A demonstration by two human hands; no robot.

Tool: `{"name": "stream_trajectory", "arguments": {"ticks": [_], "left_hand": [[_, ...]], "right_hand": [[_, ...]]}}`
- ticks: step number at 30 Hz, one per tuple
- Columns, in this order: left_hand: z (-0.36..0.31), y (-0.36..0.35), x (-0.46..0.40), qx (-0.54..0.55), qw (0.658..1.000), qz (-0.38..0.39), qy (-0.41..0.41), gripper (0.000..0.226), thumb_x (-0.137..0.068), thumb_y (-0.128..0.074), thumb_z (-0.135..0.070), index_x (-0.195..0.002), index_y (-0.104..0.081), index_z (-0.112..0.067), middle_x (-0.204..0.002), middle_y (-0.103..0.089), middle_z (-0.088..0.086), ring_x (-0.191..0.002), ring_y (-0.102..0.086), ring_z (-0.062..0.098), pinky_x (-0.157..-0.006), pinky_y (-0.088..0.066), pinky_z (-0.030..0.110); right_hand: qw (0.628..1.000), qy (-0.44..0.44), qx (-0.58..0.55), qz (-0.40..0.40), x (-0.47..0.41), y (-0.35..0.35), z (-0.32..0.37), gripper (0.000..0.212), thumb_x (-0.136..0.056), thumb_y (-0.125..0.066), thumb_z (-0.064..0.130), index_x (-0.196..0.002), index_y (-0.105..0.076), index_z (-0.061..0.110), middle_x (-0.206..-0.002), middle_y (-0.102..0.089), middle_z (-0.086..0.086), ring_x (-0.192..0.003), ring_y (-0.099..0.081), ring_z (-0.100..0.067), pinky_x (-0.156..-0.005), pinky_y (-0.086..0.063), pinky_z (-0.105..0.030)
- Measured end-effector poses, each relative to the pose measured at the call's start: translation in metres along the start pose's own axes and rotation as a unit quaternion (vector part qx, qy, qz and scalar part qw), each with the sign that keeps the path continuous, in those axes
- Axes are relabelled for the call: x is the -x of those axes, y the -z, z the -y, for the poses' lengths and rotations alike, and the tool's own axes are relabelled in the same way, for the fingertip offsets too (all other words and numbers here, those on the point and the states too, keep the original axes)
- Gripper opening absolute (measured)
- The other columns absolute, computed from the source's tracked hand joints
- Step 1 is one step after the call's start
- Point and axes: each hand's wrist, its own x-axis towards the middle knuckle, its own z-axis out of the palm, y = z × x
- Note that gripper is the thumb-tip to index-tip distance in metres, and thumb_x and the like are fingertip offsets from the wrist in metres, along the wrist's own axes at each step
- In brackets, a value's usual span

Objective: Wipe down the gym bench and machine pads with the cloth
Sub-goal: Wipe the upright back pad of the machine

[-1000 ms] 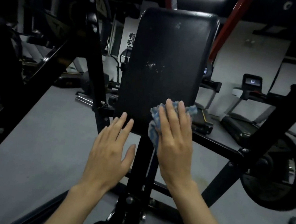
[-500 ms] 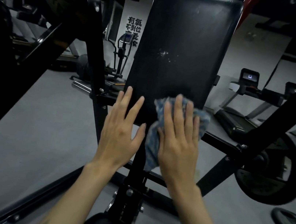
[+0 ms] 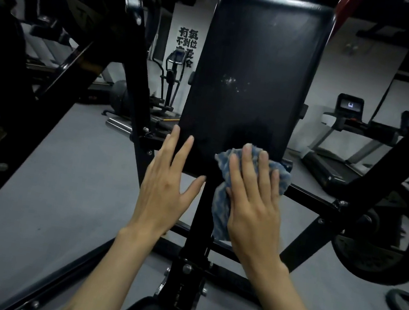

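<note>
Head view: my right hand (image 3: 253, 202) presses the blue cloth (image 3: 220, 207) flat against the lower edge of the black back pad (image 3: 251, 82); my left hand (image 3: 167, 186) rests open, fingers spread, beside it.

Place: we are in a gym, a commercial one as it seems to us.
Machine: a black back pad (image 3: 254, 82) on a steel frame, at 12 o'clock.
Weights: a plate (image 3: 385, 235) on the frame at 3 o'clock.
Cardio: treadmills (image 3: 344, 138) at 2 o'clock, an elliptical trainer (image 3: 170, 83) at 11 o'clock.
Floor: grey rubber floor (image 3: 47, 184).
Wall: a wall slogan (image 3: 186, 46) in Chinese characters.
</note>
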Motion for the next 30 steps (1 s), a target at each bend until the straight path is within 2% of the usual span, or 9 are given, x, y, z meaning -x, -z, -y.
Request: {"name": "stream_trajectory", "arguments": {"ticks": [4, 7, 12, 18, 23, 25, 27, 30], "left_hand": [[0.002, 0.002, 0.0, 0.007, 1.0, 0.003, 0.001, 0.08, -0.097, -0.065, -0.038, -0.162, -0.022, -0.019, -0.172, -0.005, -0.008, -0.156, -0.017, 0.011, -0.117, -0.038, 0.056], [0.004, 0.004, -0.001, 0.001, 1.0, 0.002, 0.003, 0.08, -0.097, -0.065, -0.038, -0.162, -0.022, -0.019, -0.172, -0.006, -0.008, -0.156, -0.017, 0.011, -0.119, -0.037, 0.052], [0.004, 0.005, 0.0, 0.01, 1.0, 0.002, 0.013, 0.081, -0.097, -0.064, -0.041, -0.162, -0.02, -0.021, -0.171, -0.005, -0.011, -0.155, -0.016, 0.006, -0.119, -0.038, 0.051], [0.003, 0.005, -0.003, 0.032, 0.999, -0.003, 0.025, 0.081, -0.097, -0.06, -0.044, -0.162, -0.018, -0.022, -0.171, -0.008, -0.013, -0.152, -0.011, -0.004, -0.119, -0.038, 0.05], [0.005, 0.006, -0.001, 0.049, 0.998, 0.004, 0.039, 0.081, -0.097, -0.058, -0.047, -0.163, -0.016, -0.023, -0.171, -0.008, -0.013, -0.151, -0.015, -0.001, -0.116, -0.042, 0.051], [0.005, 0.005, -0.001, 0.049, 0.998, 0.006, 0.042, 0.081, -0.098, -0.058, -0.047, -0.163, -0.016, -0.023, -0.171, -0.008, -0.013, -0.154, -0.017, 0.004, -0.116, -0.041, 0.052], [0.005, 0.004, -0.002, 0.049, 0.998, 0.004, 0.042, 0.082, -0.098, -0.059, -0.046, -0.163, -0.016, -0.022, -0.171, -0.009, -0.012, -0.153, -0.017, 0.003, -0.116, -0.042, 0.052], [0.006, 0.004, -0.002, 0.056, 0.997, 0.006, 0.05, 0.082, -0.099, -0.059, -0.046, -0.163, -0.015, -0.021, -0.171, -0.009, -0.012, -0.153, -0.018, 0.003, -0.115, -0.042, 0.053]], "right_hand": [[1.0, 0.018, 0.015, -0.003, -0.039, 0.001, -0.005, 0.051, -0.108, -0.04, 0.021, -0.157, -0.029, 0.009, -0.166, -0.021, -0.01, -0.155, -0.012, -0.03, -0.125, -0.013, -0.051], [1.0, -0.002, 0.015, -0.007, -0.046, 0.0, -0.002, 0.052, -0.109, -0.04, 0.025, -0.157, -0.027, 0.01, -0.166, -0.019, -0.009, -0.155, -0.011, -0.03, -0.125, -0.015, -0.051], [1.0, -0.006, 0.011, 0.012, -0.004, 0.004, -0.004, 0.051, -0.109, -0.035, 0.023, -0.157, -0.028, 0.008, -0.166, -0.019, -0.012, -0.155, -0.011, -0.032, -0.123, -0.019, -0.053], [0.998, -0.049, -0.014, -0.022, -0.054, 0.008, -0.009, 0.052, -0.109, -0.038, 0.02, -0.158, -0.024, 0.007, -0.167, -0.015, -0.013, -0.155, -0.007, -0.031, -0.125, -0.016, -0.051], [0.998, -0.049, -0.028, -0.006, -0.004, 0.003, 0.002, 0.05, -0.109, -0.036, 0.021, -0.155, -0.029, 0.004, -0.165, -0.02, -0.016, -0.154, -0.013, -0.035, -0.123, -0.02, -0.054], [0.999, -0.039, -0.016, -0.006, -0.024, 0.004, -0.001, 0.05, -0.11, -0.031, 0.024, -0.156, -0.028, 0.004, -0.165, -0.02, -0.015, -0.154, -0.012, -0.034, -0.123, -0.019, -0.054], [0.999, -0.04, -0.009, -0.009, -0.05, 0.005, -0.005, 0.05, -0.111, -0.028, 0.025, -0.157, -0.025, 0.006, -0.166, -0.017, -0.014, -0.155, -0.009, -0.033, -0.124, -0.016, -0.052], [0.998, -0.063, -0.011, -0.012, -0.046, 0.004, -0.002, 0.051, -0.11, -0.032, 0.022, -0.157, -0.024, 0.005, -0.166, -0.015, -0.015, -0.155, -0.007, -0.033, -0.124, -0.016, -0.052]]}}
